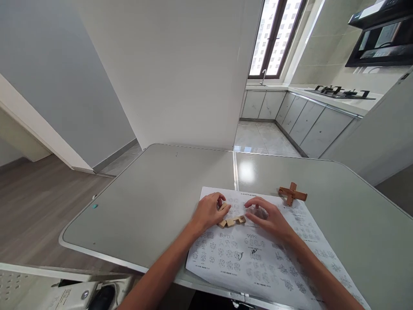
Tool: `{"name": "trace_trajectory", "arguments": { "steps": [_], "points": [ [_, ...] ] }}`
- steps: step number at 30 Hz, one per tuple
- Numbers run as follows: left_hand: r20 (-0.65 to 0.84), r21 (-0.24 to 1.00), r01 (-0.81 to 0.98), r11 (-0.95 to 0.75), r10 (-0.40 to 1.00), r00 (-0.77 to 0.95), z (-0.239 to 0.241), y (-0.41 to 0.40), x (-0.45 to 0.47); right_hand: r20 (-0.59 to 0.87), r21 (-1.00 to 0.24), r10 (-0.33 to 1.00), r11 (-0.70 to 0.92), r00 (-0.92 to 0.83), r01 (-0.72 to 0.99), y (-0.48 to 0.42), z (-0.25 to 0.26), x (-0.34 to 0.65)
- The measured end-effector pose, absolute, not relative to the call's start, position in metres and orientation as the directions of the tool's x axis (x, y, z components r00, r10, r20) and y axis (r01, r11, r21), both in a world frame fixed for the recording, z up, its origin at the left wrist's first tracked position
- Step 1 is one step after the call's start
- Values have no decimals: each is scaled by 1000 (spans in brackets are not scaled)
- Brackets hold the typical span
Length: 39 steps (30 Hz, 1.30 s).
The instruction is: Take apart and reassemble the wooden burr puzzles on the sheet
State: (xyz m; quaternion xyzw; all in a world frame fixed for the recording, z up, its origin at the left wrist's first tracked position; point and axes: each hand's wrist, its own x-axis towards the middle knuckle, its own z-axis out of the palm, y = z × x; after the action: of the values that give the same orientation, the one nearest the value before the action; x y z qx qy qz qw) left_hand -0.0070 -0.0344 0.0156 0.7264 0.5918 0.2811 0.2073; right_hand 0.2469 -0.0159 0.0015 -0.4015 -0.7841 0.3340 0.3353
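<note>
Several small light wooden puzzle pieces [231, 222] lie on a large white sheet [222, 275] printed with rows of small line drawings. My left hand [209, 211] curls around one light wooden piece [223, 207], thumb and fingers closing on it and partly hiding it. To the right, my right hand [267, 217] hovers over the sheet with its fingers bent and apart. Its thumb tip is close beside the notched piece at the row's right end; whether they touch I cannot tell. Nothing shows between its fingers.
A reddish-brown wooden cross [292, 193] lies at the sheet's upper right edge. The grey-green table [145, 206] has a metal seam [235, 170] down its middle. A small teal bit [95, 206] lies near the left edge. Beyond are a white wall and a kitchen counter.
</note>
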Motion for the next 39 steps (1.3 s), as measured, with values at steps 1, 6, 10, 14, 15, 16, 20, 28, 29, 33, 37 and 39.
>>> {"name": "trace_trajectory", "arguments": {
  "steps": [1, 6, 10, 14, 15, 16, 20, 28, 29, 33, 37, 39],
  "points": [
    [166, 638, 742, -206, 978, 128, 16, -34, -7, 241, -801, 840, 455, -486, 389, -17, 2, 245],
    [208, 665, 725, -180, 977, 52, 15, -34, -7, 225, -783, 786, 497, -575, 374, -20, -4, 240],
    [235, 705, 685, -183, 972, 19, 13, -32, -6, 238, -775, 786, 508, -571, 375, -19, -7, 239],
    [259, 774, 605, -189, 965, -30, 13, -27, -5, 224, -820, 827, 446, -516, 359, -18, -4, 239],
    [252, 799, 573, -181, 967, -46, 13, -26, -5, 215, -833, 840, 424, -498, 356, -18, -3, 239],
    [238, 825, 540, -169, 969, -61, 14, -25, -6, 206, -845, 854, 401, -478, 354, -18, -3, 240],
    [158, 897, 427, -112, 985, -74, 14, -22, -8, 171, -890, 906, 311, -387, 333, -17, -3, 241],
    [-21, 982, 186, 26, 999, -31, 13, -21, -7, 81, -951, 945, 169, -317, 260, -16, -4, 242],
    [-43, 988, 149, 45, 999, -21, 14, -22, -7, 72, -957, 947, 153, -312, 245, -15, -4, 243],
    [-85, 995, 56, 84, 996, 22, 16, -24, -8, 43, -977, 956, 100, -289, 188, -14, -3, 244],
    [-71, 997, 0, 71, 995, 65, 14, -24, -8, 39, -987, 952, 83, -303, 134, -14, -1, 245],
    [-70, 997, -35, 73, 994, 80, 12, -24, -7, 34, -993, 950, 66, -310, 95, -13, -2, 246]
  ]
}}
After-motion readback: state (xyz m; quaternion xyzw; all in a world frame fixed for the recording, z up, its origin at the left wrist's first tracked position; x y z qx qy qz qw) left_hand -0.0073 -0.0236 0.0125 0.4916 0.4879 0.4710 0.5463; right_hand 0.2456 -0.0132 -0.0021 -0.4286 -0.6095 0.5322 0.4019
